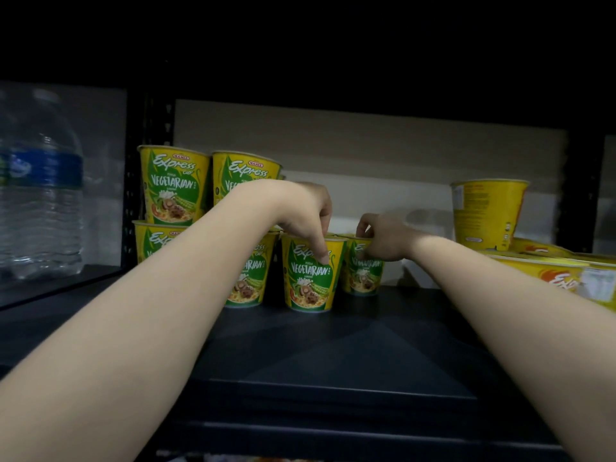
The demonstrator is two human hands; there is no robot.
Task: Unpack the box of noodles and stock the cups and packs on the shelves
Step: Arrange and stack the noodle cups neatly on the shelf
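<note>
Noodle cups stand on a dark shelf [333,345], grouped at its back left. Two upper cups, one [173,185] beside another [245,175], sit stacked on a lower row, whose leftmost cup [151,241] is partly hidden by the left forearm. In front stand a middle cup [250,278], a front cup [310,278] and, just behind it to the right, a rear cup [363,271]. All are sealed, yellow and green, and read "Express" and "VEGETARIAN".

The left hand [300,211] reaches down over the front cup, its curled fingers on the rim and its thumb pressed on the label. The right hand [383,241] grips the rear cup at its rim and side.

At the right, a yellow cup [488,215] shows small unreadable print and stands on yellow packs [550,268] marked with part of "Express". On the neighbouring shelf to the left stands a clear water bottle [43,195] with a blue label, blurred.
</note>
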